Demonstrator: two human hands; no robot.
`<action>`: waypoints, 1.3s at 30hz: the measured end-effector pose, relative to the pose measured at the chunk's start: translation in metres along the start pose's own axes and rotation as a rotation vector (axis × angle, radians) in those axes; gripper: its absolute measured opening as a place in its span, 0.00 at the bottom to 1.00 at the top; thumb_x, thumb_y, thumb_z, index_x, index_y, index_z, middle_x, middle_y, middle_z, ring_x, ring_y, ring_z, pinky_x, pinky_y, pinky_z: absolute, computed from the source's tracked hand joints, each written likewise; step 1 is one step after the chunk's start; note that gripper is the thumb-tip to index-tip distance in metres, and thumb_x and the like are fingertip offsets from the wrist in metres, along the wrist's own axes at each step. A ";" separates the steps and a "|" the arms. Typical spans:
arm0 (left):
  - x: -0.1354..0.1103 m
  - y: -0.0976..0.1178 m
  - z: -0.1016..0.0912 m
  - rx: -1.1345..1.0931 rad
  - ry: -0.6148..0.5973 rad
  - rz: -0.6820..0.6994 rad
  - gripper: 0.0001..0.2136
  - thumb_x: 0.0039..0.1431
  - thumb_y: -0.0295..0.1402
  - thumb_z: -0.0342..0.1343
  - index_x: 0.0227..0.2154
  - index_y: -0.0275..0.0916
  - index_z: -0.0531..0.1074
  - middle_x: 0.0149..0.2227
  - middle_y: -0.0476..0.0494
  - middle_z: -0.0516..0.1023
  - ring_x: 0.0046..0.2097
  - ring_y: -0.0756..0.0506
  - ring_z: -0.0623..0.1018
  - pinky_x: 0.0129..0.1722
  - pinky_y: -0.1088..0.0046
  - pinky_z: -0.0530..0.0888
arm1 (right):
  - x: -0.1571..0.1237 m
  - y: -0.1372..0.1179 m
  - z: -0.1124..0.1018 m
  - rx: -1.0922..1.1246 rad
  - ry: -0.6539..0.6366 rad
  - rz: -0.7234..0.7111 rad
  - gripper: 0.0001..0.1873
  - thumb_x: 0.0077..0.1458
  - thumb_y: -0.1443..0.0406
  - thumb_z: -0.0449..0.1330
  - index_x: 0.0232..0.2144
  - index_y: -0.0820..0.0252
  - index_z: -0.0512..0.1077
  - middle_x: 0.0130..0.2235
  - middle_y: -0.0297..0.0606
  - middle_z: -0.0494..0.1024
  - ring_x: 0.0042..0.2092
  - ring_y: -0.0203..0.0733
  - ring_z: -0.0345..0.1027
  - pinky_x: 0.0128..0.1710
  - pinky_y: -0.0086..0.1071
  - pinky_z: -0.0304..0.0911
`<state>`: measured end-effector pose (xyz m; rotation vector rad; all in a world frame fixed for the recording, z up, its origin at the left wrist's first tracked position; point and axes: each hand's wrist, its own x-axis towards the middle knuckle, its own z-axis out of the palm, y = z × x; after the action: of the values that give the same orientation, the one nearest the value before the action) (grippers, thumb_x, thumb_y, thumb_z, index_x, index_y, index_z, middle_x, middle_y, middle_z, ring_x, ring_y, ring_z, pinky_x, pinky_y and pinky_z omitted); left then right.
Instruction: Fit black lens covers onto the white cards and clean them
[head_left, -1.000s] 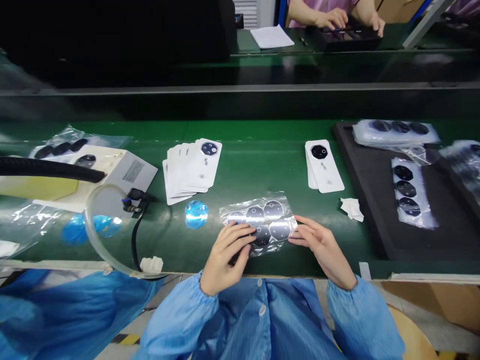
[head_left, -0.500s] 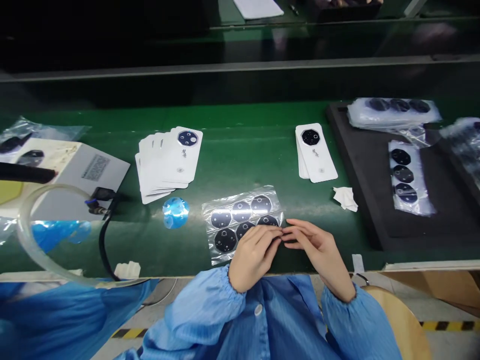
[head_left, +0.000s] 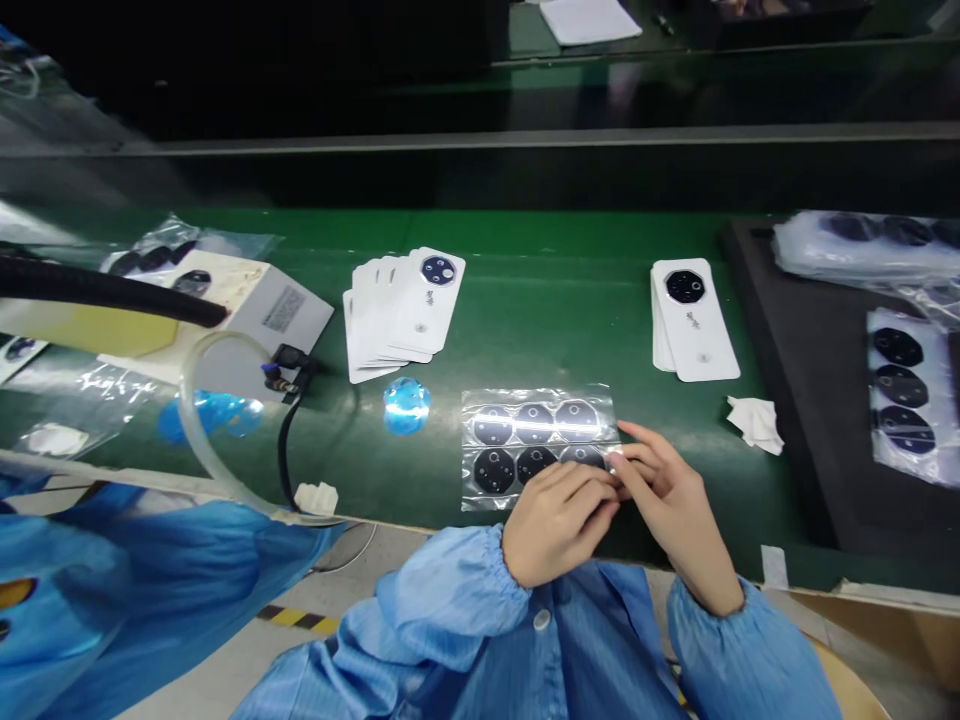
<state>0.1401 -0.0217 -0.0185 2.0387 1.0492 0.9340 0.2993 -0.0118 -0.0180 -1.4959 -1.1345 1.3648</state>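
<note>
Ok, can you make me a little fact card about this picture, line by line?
Left hand: over the lower right part of the clear sheet
Right hand: at the sheet's right edge, close to the left hand
On the sheet: six dark round pieces, some partly covered
Left of sheet: blue disc, fanned white cards
Right of sheet: overlapping white cards, crumpled white paper, dark tray
</note>
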 end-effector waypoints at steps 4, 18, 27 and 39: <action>-0.001 0.001 -0.001 -0.094 0.030 -0.026 0.05 0.62 0.26 0.50 0.36 0.38 0.71 0.41 0.43 0.80 0.41 0.46 0.78 0.42 0.66 0.75 | 0.015 -0.004 0.003 0.012 0.015 -0.026 0.27 0.54 0.57 0.64 0.54 0.57 0.64 0.37 0.37 0.75 0.32 0.38 0.69 0.27 0.28 0.69; -0.002 -0.006 -0.018 -0.440 0.245 -0.309 0.01 0.61 0.26 0.55 0.33 0.35 0.70 0.35 0.41 0.80 0.35 0.49 0.81 0.34 0.75 0.79 | -0.013 -0.019 0.017 0.221 -0.073 0.084 0.13 0.58 0.56 0.59 0.29 0.59 0.70 0.29 0.36 0.74 0.29 0.39 0.72 0.21 0.28 0.72; -0.004 0.004 -0.009 -0.310 0.163 -0.107 0.13 0.57 0.20 0.55 0.43 0.39 0.75 0.43 0.42 0.79 0.44 0.46 0.77 0.45 0.67 0.75 | -0.032 -0.007 0.013 0.278 -0.063 0.138 0.09 0.55 0.58 0.63 0.35 0.56 0.76 0.33 0.35 0.74 0.35 0.39 0.71 0.30 0.32 0.77; 0.000 0.002 -0.009 -0.290 0.171 -0.196 0.08 0.58 0.24 0.57 0.40 0.37 0.75 0.37 0.43 0.78 0.38 0.48 0.77 0.38 0.71 0.75 | -0.029 -0.007 0.007 0.167 -0.149 0.067 0.09 0.57 0.60 0.61 0.38 0.54 0.78 0.36 0.36 0.76 0.33 0.38 0.72 0.29 0.32 0.78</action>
<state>0.1329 -0.0208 -0.0123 1.6120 1.1096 1.1004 0.2912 -0.0380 -0.0040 -1.3416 -1.0404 1.5983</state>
